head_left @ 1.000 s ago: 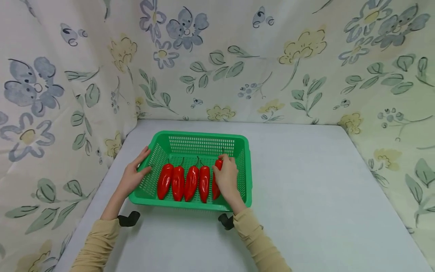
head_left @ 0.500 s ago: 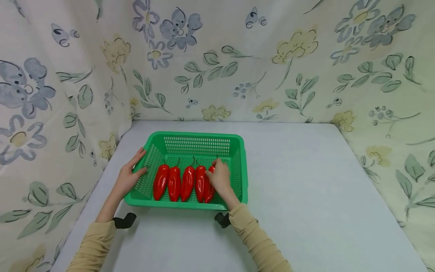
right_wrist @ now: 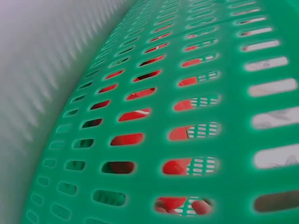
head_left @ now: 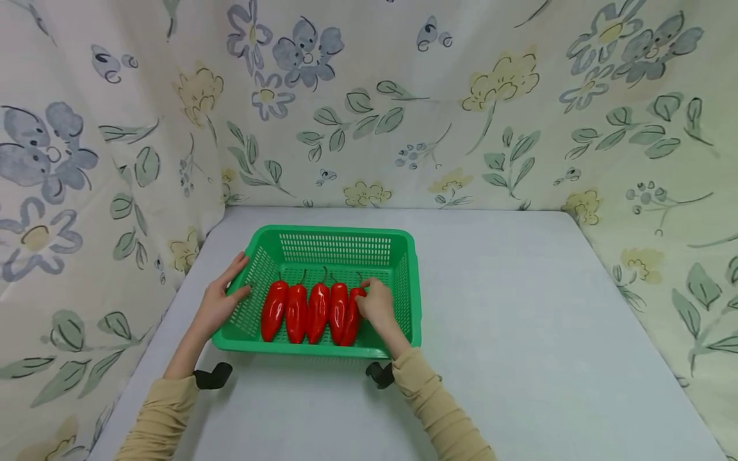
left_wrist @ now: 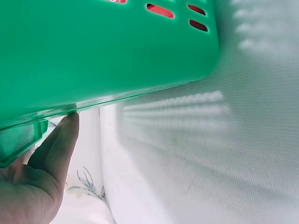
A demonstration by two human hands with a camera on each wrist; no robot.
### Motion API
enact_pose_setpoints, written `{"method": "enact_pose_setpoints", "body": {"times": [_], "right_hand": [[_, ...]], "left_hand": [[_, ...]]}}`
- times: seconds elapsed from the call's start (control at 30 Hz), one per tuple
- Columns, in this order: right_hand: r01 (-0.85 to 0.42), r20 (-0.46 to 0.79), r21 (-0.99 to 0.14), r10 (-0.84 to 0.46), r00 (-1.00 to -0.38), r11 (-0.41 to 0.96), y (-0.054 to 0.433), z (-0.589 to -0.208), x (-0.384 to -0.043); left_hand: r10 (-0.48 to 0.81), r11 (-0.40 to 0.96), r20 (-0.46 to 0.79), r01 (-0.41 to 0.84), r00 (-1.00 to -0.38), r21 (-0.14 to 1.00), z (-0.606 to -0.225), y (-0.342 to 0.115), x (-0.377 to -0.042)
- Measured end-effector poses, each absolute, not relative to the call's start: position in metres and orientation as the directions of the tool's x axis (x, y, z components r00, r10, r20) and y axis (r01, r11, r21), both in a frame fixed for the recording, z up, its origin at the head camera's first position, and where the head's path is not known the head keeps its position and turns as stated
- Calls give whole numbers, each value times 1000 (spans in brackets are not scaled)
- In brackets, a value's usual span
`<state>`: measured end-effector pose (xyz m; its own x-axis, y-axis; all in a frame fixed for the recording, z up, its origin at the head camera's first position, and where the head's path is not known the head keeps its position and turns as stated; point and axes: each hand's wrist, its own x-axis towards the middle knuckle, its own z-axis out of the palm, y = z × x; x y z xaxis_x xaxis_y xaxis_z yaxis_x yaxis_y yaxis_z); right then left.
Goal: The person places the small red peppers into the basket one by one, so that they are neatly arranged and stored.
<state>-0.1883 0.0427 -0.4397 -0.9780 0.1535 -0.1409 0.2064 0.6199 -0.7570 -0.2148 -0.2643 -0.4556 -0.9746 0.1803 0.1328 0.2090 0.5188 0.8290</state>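
Note:
A green plastic basket [head_left: 331, 351] with slotted walls stands on the white table. Inside it several glossy red chili peppers [head_left: 296, 314] lie side by side in a row, stems pointing to the far side. The left hand [head_left: 218, 302] holds the basket's left rim, thumb over the inside and fingers along the outside. In the left wrist view its fingers [left_wrist: 65, 140] press the outer wall. The right hand [head_left: 378, 306] pinches the rightmost chili pepper [head_left: 352, 323] near its stem end, partly covering it. Through the slots of the right wrist view, red peppers [right_wrist: 127, 139] show.
The white table [head_left: 519, 320] extends to the right of the basket and in front of it. A flowered curtain [head_left: 369, 115] hangs behind and along both sides. Black wrist mounts [head_left: 213, 376] sit near the basket's front edge.
The right hand has shifted the rightmost chili pepper leftward, against its neighbour, closing the gap. The left hand has stayed on the basket's rim. The head view has shifted slightly.

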Motion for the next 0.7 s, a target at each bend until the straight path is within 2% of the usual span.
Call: {"method": "enact_pose_setpoints", "body": {"times": [0.2, 0.37, 0.53, 0.7], "right_hand": [[150, -86, -852, 149, -985, 501, 49, -438, -183], [141, -105, -901, 111, -988, 409, 57, -438, -177], [160, -155, -955, 37, -987, 249, 67, -434, -167], [148, -152, -985, -35, -988, 90, 80, -421, -151]], "left_hand": [[179, 521, 135, 210, -975, 827, -454, -265, -215], [179, 530, 134, 210, -975, 821, -456, -264, -214], [180, 526, 127, 205, -975, 825, -456, -263, -214], [176, 529, 132, 207, -975, 823, -455, -263, -213]]}}
